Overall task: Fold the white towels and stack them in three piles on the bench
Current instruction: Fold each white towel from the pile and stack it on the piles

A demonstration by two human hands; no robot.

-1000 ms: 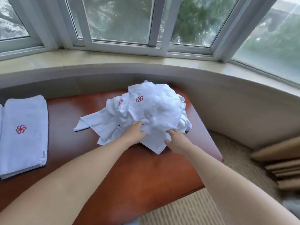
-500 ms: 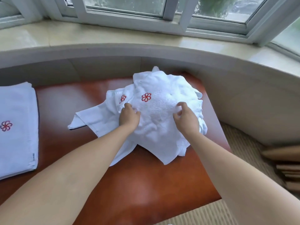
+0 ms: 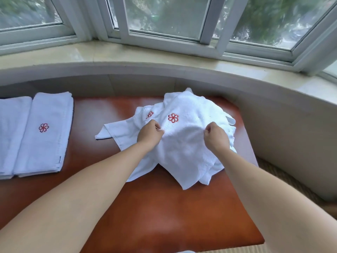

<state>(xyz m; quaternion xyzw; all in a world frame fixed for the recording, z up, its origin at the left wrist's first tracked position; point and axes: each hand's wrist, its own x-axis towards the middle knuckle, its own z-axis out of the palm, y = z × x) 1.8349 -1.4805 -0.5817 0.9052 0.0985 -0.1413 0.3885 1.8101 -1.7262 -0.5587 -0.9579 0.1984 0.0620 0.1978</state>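
Observation:
A heap of crumpled white towels (image 3: 184,143) with red flower emblems lies on the right half of the reddish-brown bench (image 3: 155,207). My left hand (image 3: 149,134) pinches the top towel of the heap just left of its emblem. My right hand (image 3: 216,136) pinches the same towel further right, and the cloth is drawn into a small ridge between them. On the bench's left end lies a folded white towel pile (image 3: 45,132) with a red emblem, and a second folded pile (image 3: 12,134) sits beside it at the frame's edge.
A curved cream wall (image 3: 273,121) and a marble window sill (image 3: 127,53) wrap behind and right of the bench. Beige carpet (image 3: 284,179) shows off the bench's right edge. Bare bench surface lies between the heap and the folded piles.
Both hands moved from the heap's near edge up onto its top and closed on the top towel. The view swung left, bringing the second folded pile into sight.

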